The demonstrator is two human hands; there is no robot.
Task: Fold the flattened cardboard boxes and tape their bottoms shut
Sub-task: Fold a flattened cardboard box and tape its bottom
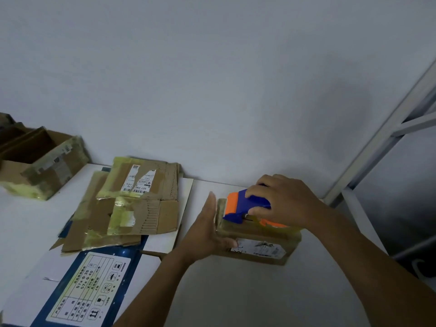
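Brown cardboard, patched with yellowed tape, makes up the small box (257, 246) sitting on the white table (236, 291) in front of me, towards the right; a white label shows on its near side. My left hand (207, 230) is spread flat, fingers straight and together, with the palm pressed against the box's left end and the thumb lying along its near face; my right hand (283, 201) is curled round the blue and orange tape dispenser (245, 206), which rests on the top of the box with its orange front close to the left edge. To the left of my left hand the flattened boxes (132, 204) lie in a loose, overlapping stack, taped and torn, one with a barcode label facing up; they lie partly over a flat blue carton (89, 286) with a white printed panel, nearer me. Further left an open box (42, 161) stands by the pale wall (212, 79); a grey metal frame (377, 142) rises at the right.
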